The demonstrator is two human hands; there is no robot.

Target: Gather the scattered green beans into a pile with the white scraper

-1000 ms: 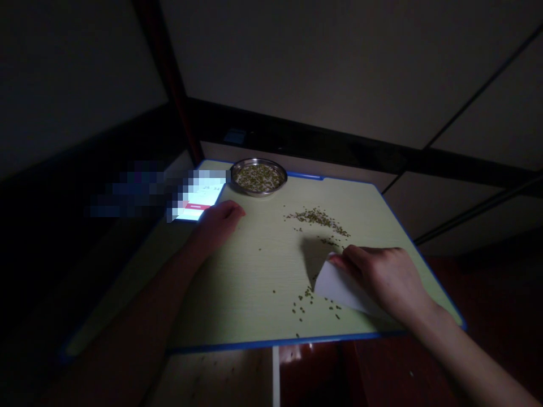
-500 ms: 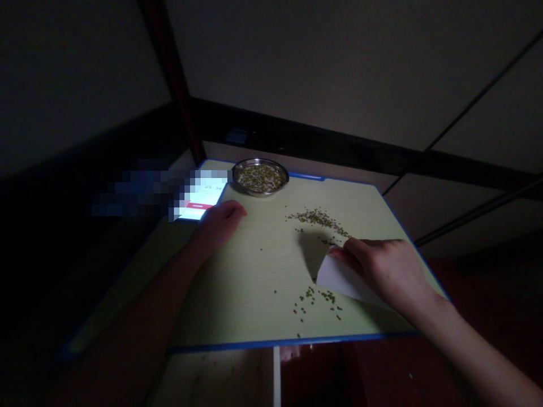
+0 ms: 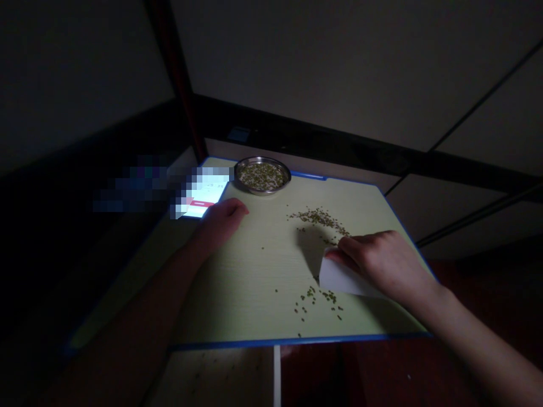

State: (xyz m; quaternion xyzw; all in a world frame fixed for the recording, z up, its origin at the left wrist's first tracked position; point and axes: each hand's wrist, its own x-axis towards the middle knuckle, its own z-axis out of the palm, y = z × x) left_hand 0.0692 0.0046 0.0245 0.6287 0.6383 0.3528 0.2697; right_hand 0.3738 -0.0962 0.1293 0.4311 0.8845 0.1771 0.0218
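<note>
Right hand: fingers curled, gripping a white card with its edge on the table, between two patches of scattered beans. Left hand: loosely curled, holding nothing, resting beside a lit phone. Metal dish of beans at far edge.

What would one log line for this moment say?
right hand: holds white card on table | left hand: rests by phone | beans: scattered
</note>
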